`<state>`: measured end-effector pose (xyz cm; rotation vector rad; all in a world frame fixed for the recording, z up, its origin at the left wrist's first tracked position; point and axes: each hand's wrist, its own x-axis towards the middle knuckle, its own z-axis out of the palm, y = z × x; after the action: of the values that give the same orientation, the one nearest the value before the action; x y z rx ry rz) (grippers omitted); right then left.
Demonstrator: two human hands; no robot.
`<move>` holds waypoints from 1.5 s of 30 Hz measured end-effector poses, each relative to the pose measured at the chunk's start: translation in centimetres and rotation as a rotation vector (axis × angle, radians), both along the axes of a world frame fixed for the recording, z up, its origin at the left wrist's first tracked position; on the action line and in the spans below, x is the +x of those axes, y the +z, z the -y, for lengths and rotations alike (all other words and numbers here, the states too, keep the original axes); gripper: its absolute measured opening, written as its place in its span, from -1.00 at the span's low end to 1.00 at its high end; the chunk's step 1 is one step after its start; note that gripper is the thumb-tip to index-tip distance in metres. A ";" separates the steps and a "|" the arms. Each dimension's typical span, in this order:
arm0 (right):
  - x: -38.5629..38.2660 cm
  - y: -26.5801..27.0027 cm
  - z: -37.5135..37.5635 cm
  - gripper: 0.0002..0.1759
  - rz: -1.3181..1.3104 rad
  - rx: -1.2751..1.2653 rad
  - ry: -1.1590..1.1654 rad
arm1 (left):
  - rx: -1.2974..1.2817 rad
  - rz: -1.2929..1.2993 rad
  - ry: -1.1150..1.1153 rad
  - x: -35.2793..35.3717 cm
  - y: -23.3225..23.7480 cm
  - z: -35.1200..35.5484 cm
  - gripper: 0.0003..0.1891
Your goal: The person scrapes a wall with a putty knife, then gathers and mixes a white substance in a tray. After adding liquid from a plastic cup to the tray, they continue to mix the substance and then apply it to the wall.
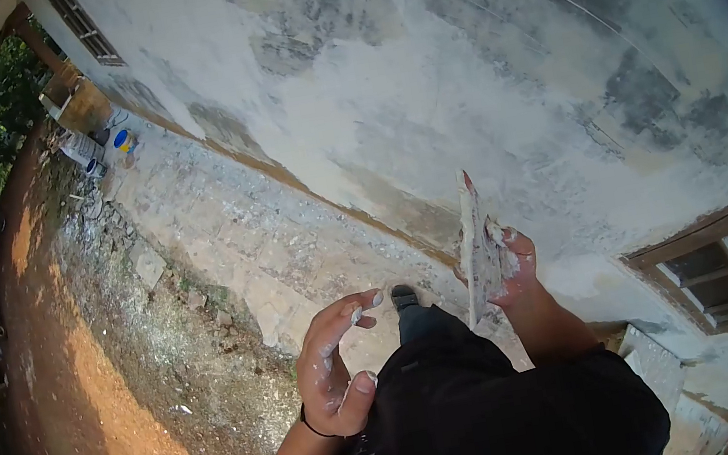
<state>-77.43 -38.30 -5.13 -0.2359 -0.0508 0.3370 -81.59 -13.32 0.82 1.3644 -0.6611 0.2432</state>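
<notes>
My right hand (519,268) is wrapped round the handle of a plastering float (474,258), whose long flat blade is seen nearly edge-on and is crusted with white plaster. The float is held upright, close in front of the patchy plastered wall (363,104). White smears cover the fingers of that hand. To the left, my left hand (334,366) is raised before my body with its fingers loosely curled and apart from the thumb. It holds nothing, and white plaster coats its fingertips and palm.
A paved strip (242,237) runs along the wall's foot, beside rubble-strewn ground (184,351). Farther along stand a blue-and-yellow bucket (123,141), a second bucket (94,167) and a whitish sack (77,149). A wooden-framed window (722,266) is at right.
</notes>
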 end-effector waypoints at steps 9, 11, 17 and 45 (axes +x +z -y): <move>19.4 -0.1 -10.7 -0.41 0.083 0.183 0.219 | 0.033 0.067 0.244 14.0 0.0 -7.7 -0.45; 23.4 0.1 -12.3 -0.36 0.025 0.172 0.167 | 0.040 0.025 0.239 18.0 0.2 -9.1 -0.45; 34.6 0.0 -18.1 -0.38 0.162 0.237 0.309 | 0.027 -0.027 0.304 26.6 0.1 -16.5 -0.44; 59.2 6.6 -48.1 -0.34 0.355 -0.043 -0.448 | -0.012 0.165 -0.126 62.9 1.8 -50.4 -0.40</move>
<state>-18.25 9.83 1.49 -0.3396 -0.3353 -0.1531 -18.71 37.03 2.67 1.2951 -0.8793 0.2598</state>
